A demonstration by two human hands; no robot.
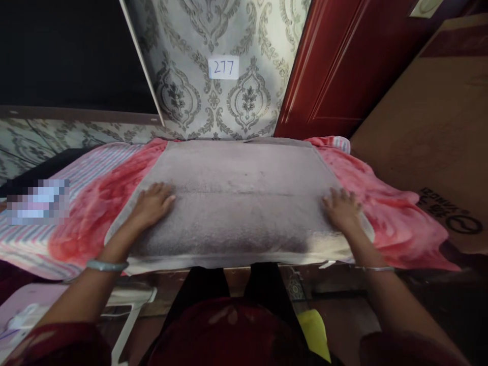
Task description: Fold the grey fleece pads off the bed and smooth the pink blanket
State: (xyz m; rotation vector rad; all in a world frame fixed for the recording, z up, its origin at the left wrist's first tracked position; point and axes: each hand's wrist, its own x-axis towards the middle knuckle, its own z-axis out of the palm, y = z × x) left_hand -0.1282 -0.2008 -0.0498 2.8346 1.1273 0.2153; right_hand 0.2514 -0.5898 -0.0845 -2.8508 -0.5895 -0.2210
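Note:
A grey towel (pixel 244 218) lies spread out over a low surface in front of me, with a faint crease running across its middle. My left hand (pixel 153 204) rests flat on its left side, fingers stretched out. On the towel's right side lies my right hand (pixel 343 208), palm down with the fingers spread. Neither hand grips anything. Beneath the towel, a red and pink cloth (pixel 396 208) shows on both sides. A striped cloth (pixel 95 162) reaches out farther to the left.
A dark television screen (pixel 72 56) stands at the back left. At the wall hangs a paper marked 277 (pixel 223 67). To the right are a red door panel (pixel 328 66) and a large cardboard box (pixel 430 132). A yellow item (pixel 314 333) is below the front edge.

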